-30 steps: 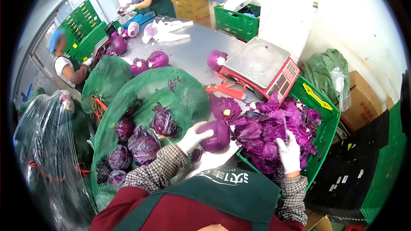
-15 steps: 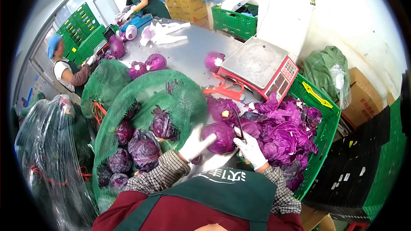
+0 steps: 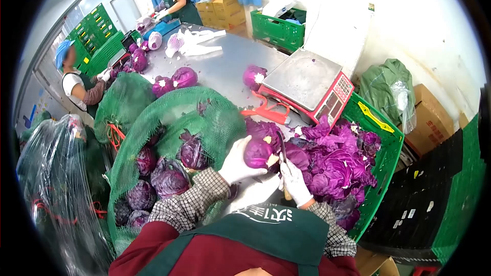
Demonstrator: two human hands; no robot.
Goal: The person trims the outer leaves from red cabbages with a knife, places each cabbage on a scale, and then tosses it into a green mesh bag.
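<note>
My gloved left hand [image 3: 238, 164] is wrapped round the left side of a red cabbage [image 3: 256, 153], whose pale cut stem points toward my other hand. In my gloved right hand [image 3: 295, 181] is a knife [image 3: 283, 149], its dark blade upright just beside the cabbage and its wooden handle showing below the fingers. Loose purple outer leaves [image 3: 337, 166] fill a green crate [image 3: 391, 145] to the right. On the left, a green mesh sack [image 3: 220, 106] lies open with several untrimmed cabbages [image 3: 170, 180] inside.
A red-framed scale [image 3: 307, 79] stands on the metal table [image 3: 225, 64], with an orange-red handled tool [image 3: 267, 111] before it. Trimmed cabbages [image 3: 184, 77] and white foam nets [image 3: 197, 46] lie farther back. Two people in blue caps work at the far left. Black crates [image 3: 409, 209] stand right.
The cabbage has been turned, so its pale stem end now faces right. My left hand has shifted round its left side, and my right hand sits slightly lower with the knife.
</note>
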